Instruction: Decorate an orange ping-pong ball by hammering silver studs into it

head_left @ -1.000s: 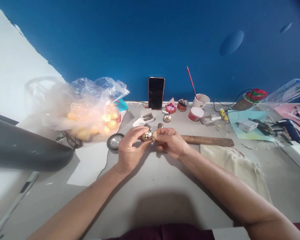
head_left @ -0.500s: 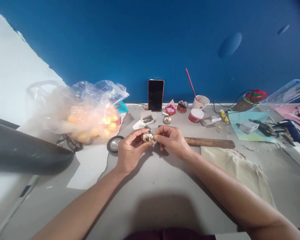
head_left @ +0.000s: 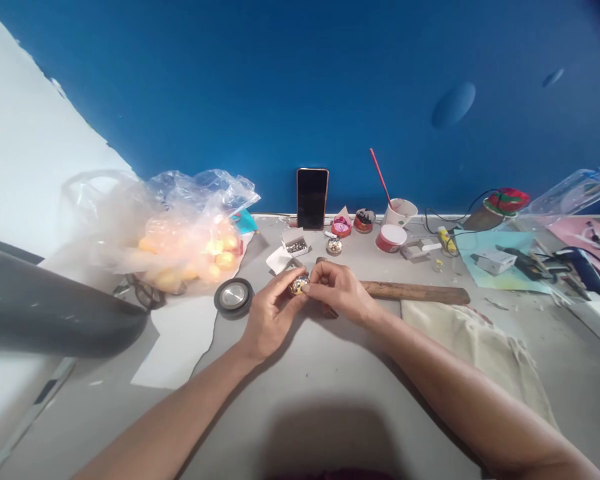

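Between the thumb and fingers of my left hand (head_left: 270,310) is a small round ball (head_left: 299,285), studded with shiny gold and dark bits. My right hand (head_left: 343,293) is closed in a pinch against the ball's right side; whatever its fingertips hold is too small to make out. Partly under my right hand lies a hammer with a wooden handle (head_left: 415,292) pointing right. Just beyond the hands stands an opened small white box (head_left: 296,248) of tiny metal pieces. A second shiny studded piece (head_left: 334,247) sits to the box's right.
A phone (head_left: 313,199) leans on the blue wall. Fruit in a plastic bag (head_left: 195,233) and a black disc with a silvery centre (head_left: 233,298) are left. Paper cups (head_left: 400,211), a beige cloth (head_left: 460,333) and a cluttered blue sheet (head_left: 510,280) lie right.
The ball has turned and moved slightly right and down in view, with my left hand around it. My right fingertips have come closer onto it. The whole view has shifted a little.
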The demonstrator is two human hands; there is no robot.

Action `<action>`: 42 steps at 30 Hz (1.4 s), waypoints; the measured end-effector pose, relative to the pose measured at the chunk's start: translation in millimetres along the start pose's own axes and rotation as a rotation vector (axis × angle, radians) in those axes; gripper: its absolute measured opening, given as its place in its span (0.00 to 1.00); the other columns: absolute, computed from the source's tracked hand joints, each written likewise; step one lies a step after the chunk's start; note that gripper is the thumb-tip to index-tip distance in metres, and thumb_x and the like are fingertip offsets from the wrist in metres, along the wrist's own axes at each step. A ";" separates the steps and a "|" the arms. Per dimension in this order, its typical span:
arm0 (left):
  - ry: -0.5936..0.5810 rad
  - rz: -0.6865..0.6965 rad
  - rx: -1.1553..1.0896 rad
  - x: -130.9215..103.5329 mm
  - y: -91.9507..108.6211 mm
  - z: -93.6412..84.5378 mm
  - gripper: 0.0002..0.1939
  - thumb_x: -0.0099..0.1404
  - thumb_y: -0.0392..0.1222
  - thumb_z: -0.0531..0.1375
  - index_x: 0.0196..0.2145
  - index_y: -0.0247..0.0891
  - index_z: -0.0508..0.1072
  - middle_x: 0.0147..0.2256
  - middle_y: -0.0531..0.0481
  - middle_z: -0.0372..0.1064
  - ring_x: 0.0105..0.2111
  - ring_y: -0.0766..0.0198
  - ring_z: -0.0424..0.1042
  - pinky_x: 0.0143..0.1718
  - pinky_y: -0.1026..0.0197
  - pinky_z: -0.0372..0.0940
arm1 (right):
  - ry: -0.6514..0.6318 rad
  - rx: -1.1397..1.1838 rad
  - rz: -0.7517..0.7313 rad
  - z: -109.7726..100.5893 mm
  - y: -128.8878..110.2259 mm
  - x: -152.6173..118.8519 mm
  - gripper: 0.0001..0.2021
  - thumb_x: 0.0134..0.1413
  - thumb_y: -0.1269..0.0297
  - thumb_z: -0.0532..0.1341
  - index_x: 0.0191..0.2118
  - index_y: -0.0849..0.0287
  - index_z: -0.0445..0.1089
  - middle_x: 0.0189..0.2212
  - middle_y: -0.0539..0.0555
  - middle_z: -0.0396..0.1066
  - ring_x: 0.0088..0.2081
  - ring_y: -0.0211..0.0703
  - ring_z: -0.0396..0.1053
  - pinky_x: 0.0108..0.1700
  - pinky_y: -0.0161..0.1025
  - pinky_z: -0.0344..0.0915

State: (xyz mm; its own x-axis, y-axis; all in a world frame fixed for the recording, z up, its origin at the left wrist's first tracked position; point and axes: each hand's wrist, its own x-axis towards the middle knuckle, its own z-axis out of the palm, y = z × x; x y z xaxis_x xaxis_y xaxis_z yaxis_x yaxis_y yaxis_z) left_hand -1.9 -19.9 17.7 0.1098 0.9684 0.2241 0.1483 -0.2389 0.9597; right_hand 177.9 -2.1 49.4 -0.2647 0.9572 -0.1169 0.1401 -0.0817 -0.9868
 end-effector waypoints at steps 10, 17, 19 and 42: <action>-0.085 -0.274 -0.366 7.6 -7.6 -4.1 0.20 0.65 0.48 0.68 0.52 0.38 0.80 0.32 0.49 0.76 0.29 0.65 0.72 0.33 0.62 0.68 | -0.144 0.012 0.013 -9.6 12.2 10.5 0.14 0.54 0.54 0.68 0.30 0.58 0.69 0.23 0.48 0.72 0.18 0.32 0.64 0.18 0.30 0.57; -0.099 -0.201 -0.246 8.9 -4.7 -6.5 0.25 0.64 0.49 0.70 0.56 0.38 0.77 0.44 0.44 0.79 0.38 0.60 0.77 0.38 0.61 0.72 | -0.143 0.062 0.000 -11.6 13.1 12.3 0.15 0.51 0.53 0.70 0.32 0.58 0.69 0.22 0.46 0.70 0.18 0.33 0.64 0.19 0.31 0.61; -0.102 -0.169 -0.212 8.7 -3.5 -6.7 0.26 0.63 0.49 0.70 0.57 0.38 0.77 0.47 0.43 0.79 0.40 0.59 0.77 0.40 0.61 0.73 | -0.138 0.057 -0.004 -13.0 13.6 12.8 0.16 0.53 0.50 0.69 0.33 0.58 0.68 0.22 0.46 0.70 0.18 0.33 0.64 0.19 0.31 0.60; -0.048 0.137 0.041 1.8 1.5 -1.9 0.17 0.67 0.45 0.67 0.52 0.40 0.78 0.53 0.41 0.76 0.54 0.52 0.76 0.56 0.52 0.72 | -0.146 0.029 -0.084 -10.1 9.8 7.2 0.16 0.57 0.50 0.68 0.33 0.55 0.65 0.21 0.44 0.66 0.21 0.34 0.61 0.23 0.32 0.56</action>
State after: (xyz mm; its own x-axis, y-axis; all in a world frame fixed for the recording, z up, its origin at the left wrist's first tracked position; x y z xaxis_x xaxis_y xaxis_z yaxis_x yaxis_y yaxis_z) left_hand -3.4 -18.3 19.8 0.1780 0.9222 0.3432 0.1685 -0.3722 0.9127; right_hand 187.0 6.8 40.1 -0.4105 0.9107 -0.0464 0.0848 -0.0126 -0.9963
